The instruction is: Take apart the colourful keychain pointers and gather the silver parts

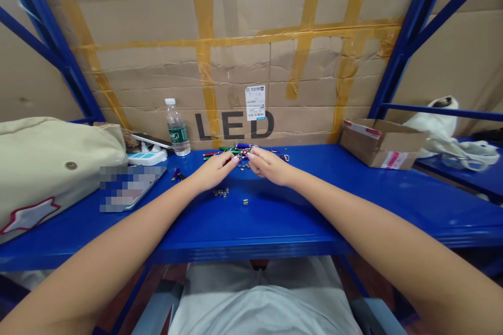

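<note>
Together over the blue table (291, 214), the left hand (215, 169) and right hand (272, 166) face each other, just apart, fingers curled in; whether either pinches anything is too small to tell. Coloured tubes (244, 145) lie heaped at and beyond the fingertips, metal bits (221, 193) sit nearer the person, and a bottle (178, 133) stands farther left.

Taped cardboard (239, 70) behind a blue tabletop (281, 217)
</note>
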`<state>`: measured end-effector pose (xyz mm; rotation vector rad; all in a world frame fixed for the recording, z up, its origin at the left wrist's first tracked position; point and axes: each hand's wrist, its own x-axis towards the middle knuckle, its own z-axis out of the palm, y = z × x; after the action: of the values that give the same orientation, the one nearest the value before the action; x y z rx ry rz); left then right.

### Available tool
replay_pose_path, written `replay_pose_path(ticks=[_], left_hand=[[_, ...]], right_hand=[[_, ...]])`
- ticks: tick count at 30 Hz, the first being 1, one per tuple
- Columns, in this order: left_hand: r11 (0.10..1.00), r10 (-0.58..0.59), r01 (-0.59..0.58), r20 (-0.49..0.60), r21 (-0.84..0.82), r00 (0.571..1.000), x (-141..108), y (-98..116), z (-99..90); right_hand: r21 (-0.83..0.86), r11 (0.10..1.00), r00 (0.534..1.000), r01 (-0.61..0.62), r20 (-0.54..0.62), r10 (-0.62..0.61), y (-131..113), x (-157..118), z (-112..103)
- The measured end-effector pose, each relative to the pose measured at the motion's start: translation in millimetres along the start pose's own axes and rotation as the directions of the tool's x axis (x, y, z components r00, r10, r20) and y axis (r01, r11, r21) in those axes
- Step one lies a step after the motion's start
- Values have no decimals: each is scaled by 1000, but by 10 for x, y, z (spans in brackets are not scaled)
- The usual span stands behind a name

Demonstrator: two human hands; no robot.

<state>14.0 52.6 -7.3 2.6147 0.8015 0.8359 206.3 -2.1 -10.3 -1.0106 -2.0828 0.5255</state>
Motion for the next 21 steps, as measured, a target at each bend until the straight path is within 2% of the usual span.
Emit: replay_pose_path(ticks=[3, 7, 14, 19, 21], left_hand=[[997, 58, -59, 30, 50, 998, -18, 5, 6], [996, 86, -87, 40, 18, 995, -16, 45, 14], [988, 69, -57, 77, -144, 995, -30, 98, 7], [916, -53, 91, 107, -391, 993, -20, 131, 44], [891, -106, 144, 112, -431, 988, -14, 137, 41]], right_hand=[[324, 943, 994, -77, 102, 47, -39, -18, -34], [484, 860, 980, -160, 180, 81, -75, -29, -35], [499, 853, 976, -155, 211, 54, -19, -15, -5], [446, 887, 984, -119, 170, 47, 36, 0, 28], [390, 915, 989, -100, 142, 48, 55, 4, 47]])
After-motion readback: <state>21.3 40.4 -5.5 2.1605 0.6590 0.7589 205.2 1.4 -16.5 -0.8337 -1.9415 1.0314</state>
